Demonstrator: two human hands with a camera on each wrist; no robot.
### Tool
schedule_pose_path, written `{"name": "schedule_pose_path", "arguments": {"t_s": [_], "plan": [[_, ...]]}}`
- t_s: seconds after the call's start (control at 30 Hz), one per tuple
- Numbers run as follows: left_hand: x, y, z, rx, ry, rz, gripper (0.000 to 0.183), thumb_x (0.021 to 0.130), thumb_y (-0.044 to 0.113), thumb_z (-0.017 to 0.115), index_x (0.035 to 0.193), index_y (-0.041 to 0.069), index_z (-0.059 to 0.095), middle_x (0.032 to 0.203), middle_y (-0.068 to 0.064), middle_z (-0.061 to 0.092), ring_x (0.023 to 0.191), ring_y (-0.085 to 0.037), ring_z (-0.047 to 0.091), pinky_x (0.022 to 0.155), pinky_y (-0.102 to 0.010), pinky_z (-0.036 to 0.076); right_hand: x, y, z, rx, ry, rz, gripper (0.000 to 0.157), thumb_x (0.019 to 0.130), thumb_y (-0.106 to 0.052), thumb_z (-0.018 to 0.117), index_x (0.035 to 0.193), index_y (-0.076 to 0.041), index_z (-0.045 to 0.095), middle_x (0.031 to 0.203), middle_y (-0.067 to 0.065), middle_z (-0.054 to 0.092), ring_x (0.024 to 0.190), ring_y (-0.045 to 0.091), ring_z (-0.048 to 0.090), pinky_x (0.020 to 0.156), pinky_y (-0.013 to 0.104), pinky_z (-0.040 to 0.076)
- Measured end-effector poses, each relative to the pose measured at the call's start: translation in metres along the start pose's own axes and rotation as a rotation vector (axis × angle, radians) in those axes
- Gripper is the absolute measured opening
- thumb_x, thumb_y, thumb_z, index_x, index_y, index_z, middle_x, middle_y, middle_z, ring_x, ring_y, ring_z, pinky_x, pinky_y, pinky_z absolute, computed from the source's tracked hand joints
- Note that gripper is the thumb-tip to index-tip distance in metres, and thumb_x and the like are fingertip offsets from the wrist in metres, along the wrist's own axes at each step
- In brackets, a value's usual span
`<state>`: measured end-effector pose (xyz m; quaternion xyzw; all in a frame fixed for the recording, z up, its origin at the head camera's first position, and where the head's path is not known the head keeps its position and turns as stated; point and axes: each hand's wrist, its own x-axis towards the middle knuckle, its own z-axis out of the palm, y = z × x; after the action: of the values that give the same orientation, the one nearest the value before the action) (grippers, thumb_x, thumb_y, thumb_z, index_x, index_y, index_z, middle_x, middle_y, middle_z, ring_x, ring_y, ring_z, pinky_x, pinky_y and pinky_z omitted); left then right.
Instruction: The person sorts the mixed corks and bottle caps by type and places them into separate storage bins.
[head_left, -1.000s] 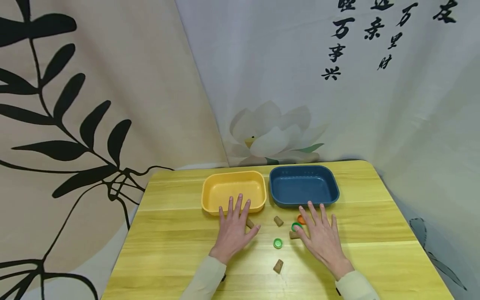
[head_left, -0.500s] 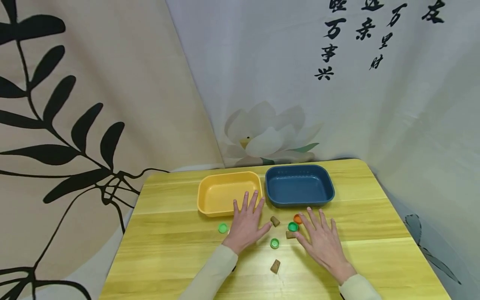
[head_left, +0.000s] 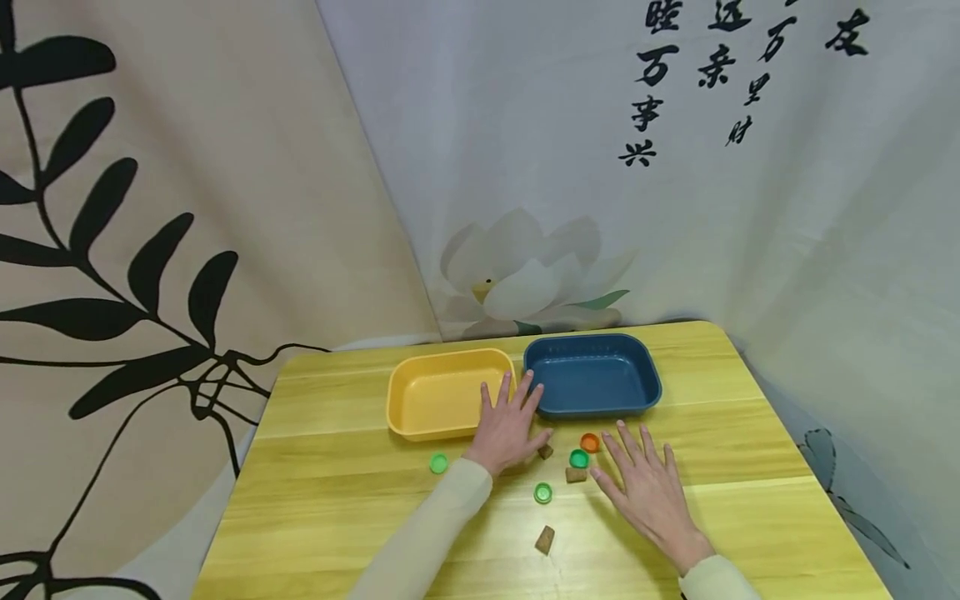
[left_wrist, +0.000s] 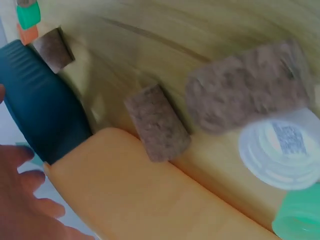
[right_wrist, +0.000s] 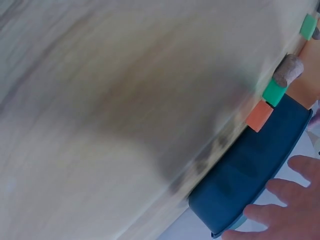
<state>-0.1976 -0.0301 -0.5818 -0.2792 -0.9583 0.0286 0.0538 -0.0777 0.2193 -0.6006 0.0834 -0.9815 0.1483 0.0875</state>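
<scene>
My left hand, fingers spread, is over the right front corner of the yellow tray, partly covering a cork. It holds nothing. My right hand is also spread, to the right of a cork, a green cap and an orange cap. Another green cap and a cork lie nearer the front, and a green cap lies left of my left hand. In the left wrist view, a large cork and a whitish translucent cap show; the left arm hides them from the head camera.
A dark blue tray stands beside the yellow one at the back of the wooden table. Behind the table hangs a printed cloth with leaves, a flower and writing.
My left hand has moved right, from the front of the yellow tray to its right corner, uncovering the green cap on the left. The right hand has barely moved; the head view has shifted slightly.
</scene>
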Motion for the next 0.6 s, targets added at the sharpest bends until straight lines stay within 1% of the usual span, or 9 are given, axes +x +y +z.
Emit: {"name": "schedule_pose_path", "arguments": {"t_s": [0.13, 0.2, 0.33, 0.37, 0.47, 0.6], "plan": [[0.001, -0.006, 0.003, 0.025, -0.026, 0.004, 0.075, 0.1, 0.073, 0.037, 0.16, 0.029, 0.041, 0.171, 0.002, 0.024, 0.156, -0.037, 0.02, 0.115, -0.073, 0.023, 0.0, 0.001, 0.002, 0.003, 0.007, 0.007, 0.067, 0.103, -0.058, 0.052, 0.154, -0.015, 0.051, 0.164, 0.016, 0.037, 0.149, 0.051, 0.028, 0.111, 0.078, 0.023], [-0.002, -0.008, 0.003, 0.005, -0.029, 0.003, 0.073, 0.101, 0.072, 0.036, 0.159, 0.028, 0.044, 0.171, 0.001, 0.025, 0.157, -0.037, 0.019, 0.115, -0.073, 0.023, 0.0, 0.001, 0.003, 0.004, 0.008, 0.004, 0.067, 0.103, -0.058, 0.052, 0.154, -0.014, 0.051, 0.164, 0.016, 0.037, 0.149, 0.051, 0.029, 0.111, 0.078, 0.023], [-0.008, -0.01, 0.003, -0.039, -0.038, -0.011, 0.073, 0.102, 0.071, 0.035, 0.157, 0.025, 0.047, 0.172, -0.002, 0.023, 0.158, -0.035, 0.015, 0.117, -0.073, 0.02, 0.003, 0.001, 0.006, 0.013, 0.009, -0.007, 0.067, 0.103, -0.056, 0.052, 0.153, -0.013, 0.052, 0.164, 0.016, 0.037, 0.147, 0.051, 0.032, 0.111, 0.078, 0.024], [-0.01, -0.011, 0.003, -0.046, -0.034, -0.014, 0.073, 0.102, 0.07, 0.036, 0.157, 0.024, 0.047, 0.171, -0.003, 0.023, 0.158, -0.035, 0.016, 0.116, -0.073, 0.021, 0.004, 0.001, 0.006, 0.014, 0.009, -0.012, 0.066, 0.103, -0.056, 0.052, 0.153, -0.013, 0.051, 0.163, 0.016, 0.038, 0.147, 0.051, 0.033, 0.111, 0.078, 0.024], [-0.013, -0.01, 0.003, -0.059, -0.034, -0.02, 0.075, 0.102, 0.07, 0.036, 0.16, 0.023, 0.042, 0.172, -0.005, 0.022, 0.158, -0.035, 0.017, 0.116, -0.073, 0.021, 0.008, 0.001, 0.008, 0.013, 0.012, -0.027, 0.065, 0.103, -0.054, 0.054, 0.154, -0.013, 0.051, 0.162, 0.016, 0.04, 0.144, 0.051, 0.038, 0.11, 0.077, 0.026], [-0.013, -0.009, 0.006, -0.078, -0.043, -0.056, 0.08, 0.102, 0.071, 0.033, 0.166, 0.024, 0.028, 0.173, -0.006, 0.018, 0.158, -0.036, 0.015, 0.117, -0.074, 0.02, 0.013, 0.0, 0.013, 0.022, 0.02, -0.025, 0.06, 0.103, -0.048, 0.059, 0.15, -0.01, 0.055, 0.156, 0.018, 0.049, 0.139, 0.051, 0.045, 0.108, 0.076, 0.032]]}}
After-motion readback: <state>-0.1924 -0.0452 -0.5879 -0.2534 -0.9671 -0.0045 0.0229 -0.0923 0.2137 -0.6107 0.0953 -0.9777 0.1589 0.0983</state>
